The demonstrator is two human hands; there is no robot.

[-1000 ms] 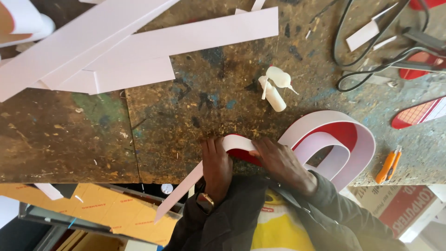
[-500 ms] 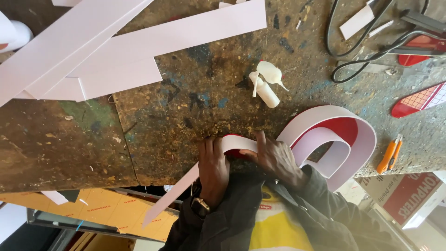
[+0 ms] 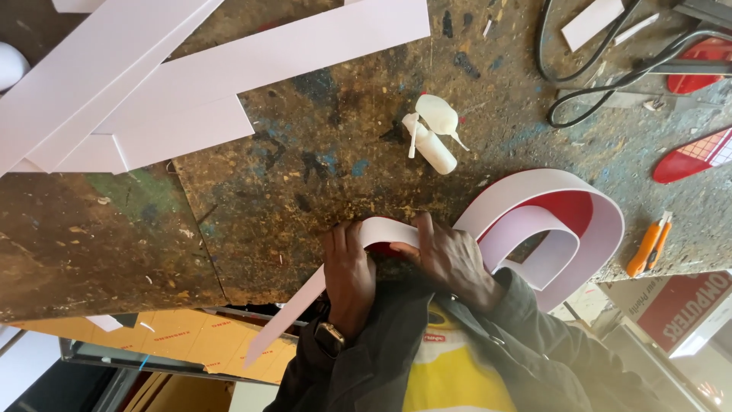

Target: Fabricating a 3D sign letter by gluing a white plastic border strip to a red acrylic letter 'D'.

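A long white plastic strip [image 3: 385, 229] is bent around a red curved letter shape [image 3: 568, 210] at the near edge of the workbench. My left hand [image 3: 349, 271], a watch on its wrist, grips the strip where its loose tail [image 3: 286, 324] hangs down-left past the bench edge. Beside it, my right hand [image 3: 451, 259] presses the strip with its fingers against the red shape. The strip's far part loops round in a wide white curve [image 3: 606, 229] to the right of my hands.
A small white glue bottle and nozzle [image 3: 435, 137] lie just beyond my hands. Wide white strips [image 3: 229, 69] cover the far left of the stained bench [image 3: 252, 206]. An orange utility knife [image 3: 648, 244], black cables [image 3: 602, 84] and red shapes [image 3: 698, 156] lie at the right.
Both hands stay on the strip at the bench edge. My right hand's fingers have slid a little further left along the strip, and the strip's tail hangs lower.
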